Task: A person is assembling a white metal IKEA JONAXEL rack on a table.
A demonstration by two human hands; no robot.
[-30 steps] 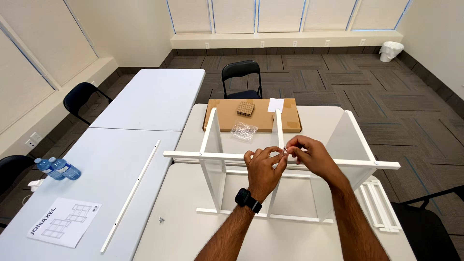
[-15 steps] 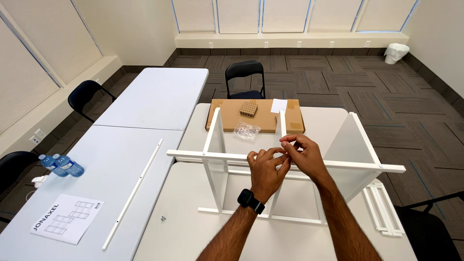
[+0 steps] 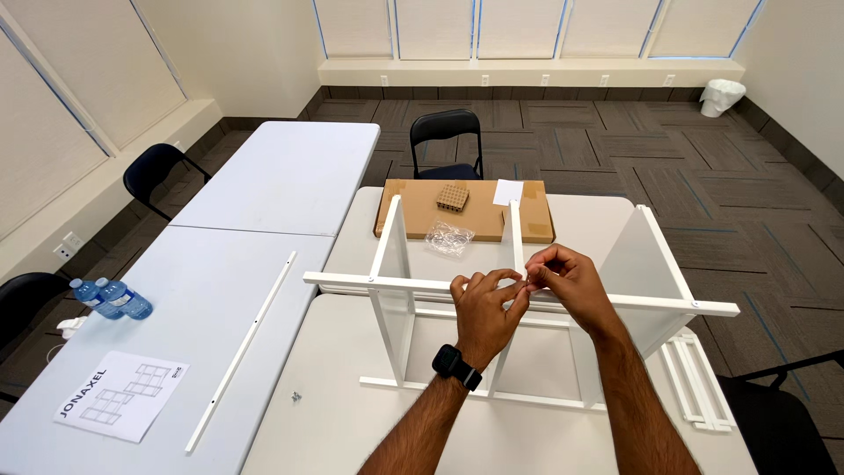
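Step in hand: I judge this to be the fastening stage, with a small fitting going into the top rail where the middle upright meets it.
Left hand [image 3: 485,310]: curled over the white metal frame [image 3: 396,283] at its top rail, thumb and fingers closing around the joint; a black wristwatch [image 3: 456,365] sits on my wrist.
Right hand [image 3: 567,280]: fingertips pressed together, pinching something tiny against the rail just beside my left fingers; too small for me to tell whether it is a screw or a plug.
Frame: stands on the counter [image 3: 334,413] directly under my hands, with thin square white bars, smooth painted finish, uprights and rails at right angles.
Next move, as I see it: it calls for holding the rail steady with my left hand and keeping the small part square to its hole, since a piece this small slips easily.
Beyond my hands: a flat brown cardboard box [image 3: 413,207], matte, with a small cardboard insert and a white paper slip on top; a crinkled clear plastic bag [image 3: 449,237] lies against its near edge.
Left of my hands: a long thin white rail [image 3: 242,350] lying flat, a loose screw [image 3: 296,397] near it, a printed instruction sheet [image 3: 114,396], and two water bottles [image 3: 110,299] well apart.
Right of my hands: more white bars [image 3: 694,387] lying flat beside the frame.
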